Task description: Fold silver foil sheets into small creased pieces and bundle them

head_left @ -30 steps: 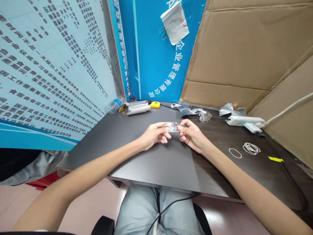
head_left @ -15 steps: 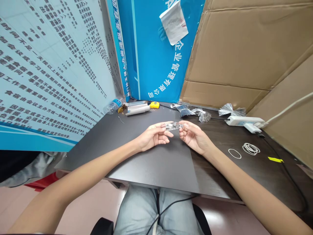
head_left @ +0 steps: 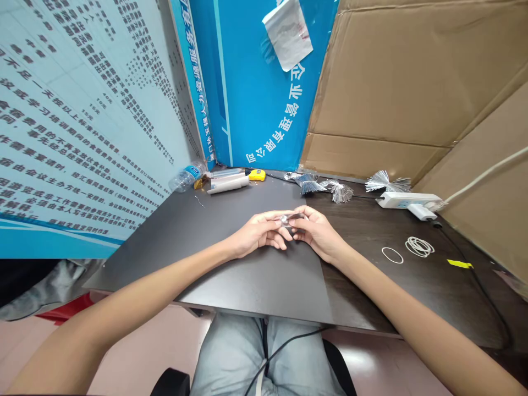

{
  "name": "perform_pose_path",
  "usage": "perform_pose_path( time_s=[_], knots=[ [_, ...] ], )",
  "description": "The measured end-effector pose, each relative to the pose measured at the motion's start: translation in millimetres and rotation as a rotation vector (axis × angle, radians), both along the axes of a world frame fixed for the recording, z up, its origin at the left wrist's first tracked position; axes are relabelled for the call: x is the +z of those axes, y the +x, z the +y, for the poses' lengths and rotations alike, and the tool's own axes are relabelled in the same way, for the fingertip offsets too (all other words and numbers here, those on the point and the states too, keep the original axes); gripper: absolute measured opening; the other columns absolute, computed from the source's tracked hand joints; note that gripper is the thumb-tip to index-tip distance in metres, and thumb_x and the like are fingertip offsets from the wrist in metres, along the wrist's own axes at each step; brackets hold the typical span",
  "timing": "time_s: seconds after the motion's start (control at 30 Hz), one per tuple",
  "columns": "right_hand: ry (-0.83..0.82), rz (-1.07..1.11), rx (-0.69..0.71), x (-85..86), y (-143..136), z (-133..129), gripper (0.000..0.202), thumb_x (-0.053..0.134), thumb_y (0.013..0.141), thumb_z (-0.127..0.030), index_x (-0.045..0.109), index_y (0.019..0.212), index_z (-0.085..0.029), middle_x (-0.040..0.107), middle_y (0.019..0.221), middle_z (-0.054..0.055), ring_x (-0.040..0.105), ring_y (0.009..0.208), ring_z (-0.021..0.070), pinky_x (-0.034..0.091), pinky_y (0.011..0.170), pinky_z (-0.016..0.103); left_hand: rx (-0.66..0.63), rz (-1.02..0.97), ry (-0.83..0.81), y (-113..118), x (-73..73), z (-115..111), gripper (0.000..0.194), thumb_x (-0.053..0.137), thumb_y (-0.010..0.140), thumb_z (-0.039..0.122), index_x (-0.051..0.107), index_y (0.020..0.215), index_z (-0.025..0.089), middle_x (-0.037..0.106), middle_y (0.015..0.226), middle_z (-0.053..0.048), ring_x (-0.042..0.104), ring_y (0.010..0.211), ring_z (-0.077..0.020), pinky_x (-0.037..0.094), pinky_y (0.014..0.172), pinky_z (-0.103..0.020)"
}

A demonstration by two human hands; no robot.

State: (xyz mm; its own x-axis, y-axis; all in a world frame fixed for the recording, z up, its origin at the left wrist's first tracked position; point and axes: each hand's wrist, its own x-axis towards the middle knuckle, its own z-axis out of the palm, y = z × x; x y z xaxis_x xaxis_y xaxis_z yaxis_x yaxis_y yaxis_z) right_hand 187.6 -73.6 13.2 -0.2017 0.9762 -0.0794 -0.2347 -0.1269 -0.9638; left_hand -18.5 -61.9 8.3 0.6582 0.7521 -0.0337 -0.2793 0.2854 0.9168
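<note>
Between my hands, just above the grey mat, is a small clear plastic piece (head_left: pixel 284 220) with a shiny silvery part on it; its exact kind I cannot make out. My left hand (head_left: pixel 259 234) pinches its left end between thumb and fingers, the lower fingers curled loosely beneath. At the other end, my right hand (head_left: pixel 317 234) grips it, with the thumb lying over its face. Both sets of fingertips nearly meet and hide much of the piece.
At the back lie a plastic bottle (head_left: pixel 187 177), white rolls (head_left: pixel 229 184), a yellow tape measure (head_left: pixel 257 175) and fanned silvery strip bundles (head_left: pixel 340 191). A power strip (head_left: pixel 408 200), white rings (head_left: pixel 419 247) and a yellow strip (head_left: pixel 459 264) are on the right. Panels wall in the desk.
My right hand has moved left along the clear piece, its thumb now over it and close to my left fingers. The view has shifted slightly.
</note>
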Motion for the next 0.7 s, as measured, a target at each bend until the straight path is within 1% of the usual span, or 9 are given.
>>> perform_pose_path(
  time_s=[0.07,0.13,0.2,0.27,0.33,0.43,0.57,0.7],
  knots=[
    [0.000,0.007,0.036,1.9,3.6,0.1,0.037,0.094,0.069,-0.033,0.064,0.090,-0.024,0.070,0.089,-0.003,0.062,0.071,0.0110,0.052,0.061,0.022,0.009,-0.006,-0.016,-0.6,0.8,1.2,0.054,0.077,0.092,0.031,0.065,0.143,0.018,0.079,0.091,-0.009,0.074,0.070,-0.0158,0.060,0.078,-0.031],
    [0.002,-0.002,0.126,5.1,10.5,0.7,0.038,0.093,0.072,-0.037,0.067,0.098,-0.025,0.072,0.095,-0.001,0.066,0.075,0.0129,0.056,0.065,0.024,0.032,-0.015,-0.035,-1.5,2.4,2.6,0.051,0.075,0.092,0.027,0.066,0.142,0.017,0.079,0.088,-0.008,0.074,0.069,-0.0151,0.060,0.076,-0.030],
    [-0.007,0.019,0.217,9.3,18.7,1.9,0.041,0.089,0.078,-0.044,0.069,0.110,-0.026,0.074,0.100,0.002,0.069,0.079,0.0162,0.058,0.069,0.029,0.068,-0.028,-0.060,-2.5,4.8,3.8,0.050,0.072,0.093,0.023,0.066,0.141,0.017,0.078,0.084,-0.007,0.073,0.066,-0.0143,0.059,0.073,-0.028],
    [0.000,0.053,0.245,13.0,25.3,3.6,0.045,0.083,0.081,-0.049,0.071,0.117,-0.026,0.076,0.100,0.006,0.071,0.079,0.0189,0.059,0.070,0.032,0.103,-0.034,-0.081,-3.5,7.4,4.5,0.050,0.069,0.093,0.020,0.064,0.143,0.017,0.077,0.082,-0.006,0.072,0.064,-0.0134,0.058,0.070,-0.026],
    [0.035,0.034,0.206,15.2,28.3,5.2,0.043,0.082,0.080,-0.047,0.073,0.116,-0.024,0.078,0.097,0.007,0.072,0.076,0.0191,0.059,0.069,0.031,0.120,-0.031,-0.089,-4.2,9.0,4.7,0.052,0.068,0.093,0.019,0.063,0.144,0.017,0.077,0.080,-0.005,0.071,0.062,-0.0129,0.057,0.068,-0.025],
    [0.086,-0.048,0.129,14.4,26.5,6.5,0.035,0.085,0.078,-0.042,0.075,0.107,-0.024,0.079,0.091,0.005,0.072,0.072,0.0170,0.058,0.068,0.029,0.116,-0.023,-0.083,-4.5,8.4,4.4,0.051,0.068,0.093,0.020,0.063,0.144,0.016,0.077,0.080,-0.006,0.072,0.062,-0.0137,0.057,0.067,-0.025],
    [0.076,-0.080,0.062,8.8,21.0,7.3,0.031,0.088,0.075,-0.041,0.075,0.098,-0.025,0.078,0.080,0.002,0.070,0.065,0.0146,0.057,0.068,0.028,0.074,-0.027,-0.079,-4.4,5.1,3.8,0.049,0.069,0.093,0.022,0.065,0.142,0.017,0.078,0.080,-0.007,0.073,0.064,-0.0143,0.059,0.068,-0.026],
    [0.061,-0.131,0.002,4.5,19.2,8.7,0.029,0.089,0.073,-0.040,0.073,0.090,-0.023,0.077,0.075,0.001,0.072,0.066,0.0151,0.056,0.066,0.026,0.029,-0.013,-0.089,-4.7,4.2,3.5,0.046,0.070,0.094,0.024,0.067,0.139,0.016,0.078,0.082,-0.008,0.074,0.069,-0.0150,0.060,0.075,-0.028]
  ],
)
